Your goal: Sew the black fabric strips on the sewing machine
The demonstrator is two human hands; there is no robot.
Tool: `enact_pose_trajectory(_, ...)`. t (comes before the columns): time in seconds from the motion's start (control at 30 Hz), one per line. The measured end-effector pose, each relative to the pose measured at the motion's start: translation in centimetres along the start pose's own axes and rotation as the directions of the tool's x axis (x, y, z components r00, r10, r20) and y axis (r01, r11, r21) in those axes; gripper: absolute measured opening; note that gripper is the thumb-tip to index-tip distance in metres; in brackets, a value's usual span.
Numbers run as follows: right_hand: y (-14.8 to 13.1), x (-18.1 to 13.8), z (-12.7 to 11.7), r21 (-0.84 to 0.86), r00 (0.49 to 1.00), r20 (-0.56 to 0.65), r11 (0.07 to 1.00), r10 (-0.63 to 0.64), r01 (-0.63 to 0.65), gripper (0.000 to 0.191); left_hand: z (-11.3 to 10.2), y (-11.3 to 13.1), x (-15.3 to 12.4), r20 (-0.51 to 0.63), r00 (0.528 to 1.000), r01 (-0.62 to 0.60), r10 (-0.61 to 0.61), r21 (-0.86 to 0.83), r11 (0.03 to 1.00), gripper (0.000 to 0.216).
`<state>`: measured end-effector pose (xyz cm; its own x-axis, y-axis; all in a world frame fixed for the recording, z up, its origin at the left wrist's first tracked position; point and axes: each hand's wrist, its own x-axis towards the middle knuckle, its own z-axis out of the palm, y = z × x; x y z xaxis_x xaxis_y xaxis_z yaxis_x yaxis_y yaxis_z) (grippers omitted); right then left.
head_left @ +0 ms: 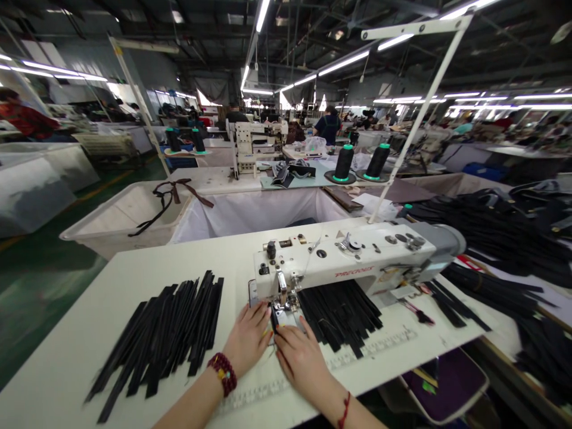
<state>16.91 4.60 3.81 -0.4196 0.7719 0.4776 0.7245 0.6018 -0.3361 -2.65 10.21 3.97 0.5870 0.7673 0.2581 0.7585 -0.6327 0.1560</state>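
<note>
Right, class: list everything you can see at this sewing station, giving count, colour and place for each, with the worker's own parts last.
sewing machine: one, white, middle of the table.
left strip pile: many strips, black, fanned out on the table left of the machine.
right strip pile: many strips, black, under the machine arm.
strip at the needle: one, black, under the presser foot, between both hands.
table: one, off-white.
thread cones: two, black, on the bench behind.
fabric bin: one, white, far left.
bead bracelet: one, dark red, left wrist.
left hand: flat on the table by the needle.
right hand: flat, beside it.
</note>
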Motion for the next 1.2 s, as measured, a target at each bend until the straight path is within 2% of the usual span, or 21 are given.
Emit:
enact_pose_trajectory(0.13,0.5,0.9,0.4,0.009,1.0,0.0,1.0,0.007,-0.007,0.026,0.3,-0.4,0.1,0.003,1.0,0.0,0.0,-0.015,1.0,0.042)
enact_pose_trajectory(0.4,1.3,2.5,1.2,-0.078,1.0,0.015,0.997,-0.02,0.021,0.025,0.6,-0.7,0.3,-0.004,1.0,0.005,-0.005,-0.038,0.999,0.04)
enact_pose_trajectory(0.63,1.4,3.1,1.4,-0.056,1.0,-0.013,0.998,-0.01,0.009,0.025,0.4,-0.7,0.3,0.029,1.0,0.001,-0.001,-0.012,1.0,0.04)
enact_pose_trajectory(0.83,-0.4,0.2,-0.2,0.003,0.999,0.013,0.999,0.052,-0.052,0.028,0.4,-0.6,0.4,0.021,1.0,0.005,-0.005,-0.015,1.0,0.04)
enact_pose_trajectory(1.0,-1.8,-3.0,-1.7,-0.029,1.0,-0.016,0.999,0.014,-0.014,0.025,0.2,-0.5,0.6,0.015,1.0,0.014,-0.014,-0.001,1.0,0.041)
enact_pose_trajectory(1.2,-2.3,-3.3,-2.0,-0.024,0.999,-0.033,0.999,0.033,-0.034,0.025,0.3,-0.4,0.5,0.007,1.0,-0.002,0.002,0.039,0.999,0.042)
